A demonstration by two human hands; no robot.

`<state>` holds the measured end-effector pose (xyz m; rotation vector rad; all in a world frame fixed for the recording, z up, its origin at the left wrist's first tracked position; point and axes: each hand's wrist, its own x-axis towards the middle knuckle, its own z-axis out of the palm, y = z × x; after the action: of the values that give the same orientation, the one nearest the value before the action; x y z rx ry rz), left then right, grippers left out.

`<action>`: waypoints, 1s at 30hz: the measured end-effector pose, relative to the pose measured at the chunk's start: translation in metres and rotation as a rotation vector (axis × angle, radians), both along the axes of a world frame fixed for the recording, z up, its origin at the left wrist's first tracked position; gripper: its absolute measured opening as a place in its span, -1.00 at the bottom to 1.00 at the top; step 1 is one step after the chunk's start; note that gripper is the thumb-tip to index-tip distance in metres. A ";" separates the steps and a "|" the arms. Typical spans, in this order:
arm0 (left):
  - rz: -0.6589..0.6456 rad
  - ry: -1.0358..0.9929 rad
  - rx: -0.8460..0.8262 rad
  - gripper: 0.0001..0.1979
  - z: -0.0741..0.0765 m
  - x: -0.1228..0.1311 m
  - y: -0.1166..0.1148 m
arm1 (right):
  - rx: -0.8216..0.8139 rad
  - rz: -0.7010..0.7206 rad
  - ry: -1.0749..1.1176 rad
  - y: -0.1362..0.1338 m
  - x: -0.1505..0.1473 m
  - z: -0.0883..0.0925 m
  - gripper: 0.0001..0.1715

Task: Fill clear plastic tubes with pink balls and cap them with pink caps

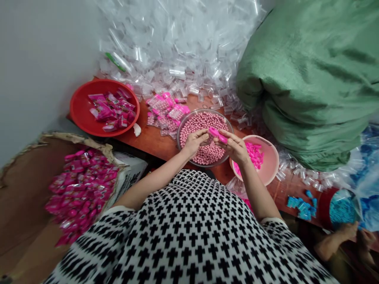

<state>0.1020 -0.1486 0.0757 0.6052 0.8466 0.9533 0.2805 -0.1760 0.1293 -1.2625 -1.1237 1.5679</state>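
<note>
So, far left, a cardboard box [23, 197] is packed with a big heap of pink packets [83, 189]. Just beyond it, a few more packets are held in a red bowl [85, 108] at the left end of the table [162, 148]. To the right of that, some pink-topped containers [168, 112] are piled up, and the whole far side is buried in clear tubes [177, 43], with a bit of green stuff [115, 62] mixed in on the left.

In the middle, a metal bowl [178, 138] is filled with pink beads [205, 157]. Right above it a pink piece [213, 132] is held up: it's pinched from the left by the left hand [194, 142], fingers closed, and gripped from the right by the right hand [237, 146], fingers fairly straight. Whether that's one part or two can't really be told.

Just right, pink caps [255, 154] are kept in a pale pink basin [271, 163]. The far right is mostly taken up by a green sack [310, 79]. Nearer, blue bits [304, 207] are scattered beside a red tub [324, 205], and another person's hands [348, 229] can be seen there, kinda blurry.
</note>
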 end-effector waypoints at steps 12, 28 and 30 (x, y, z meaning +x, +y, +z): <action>0.012 -0.055 -0.054 -0.50 0.009 -0.007 0.003 | -0.155 -0.082 0.273 0.008 -0.002 -0.010 -0.38; 0.028 0.501 0.442 -0.79 -0.006 -0.027 0.006 | -0.496 0.095 0.427 0.043 -0.040 -0.020 -0.67; 0.047 0.545 0.443 -0.78 -0.007 -0.031 0.007 | -0.496 0.053 0.468 0.046 -0.051 -0.025 -0.72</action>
<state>0.0713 -0.1412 0.0683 1.2696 1.1398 1.0438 0.2298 -0.1303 0.1041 -1.0787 -0.4883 2.1257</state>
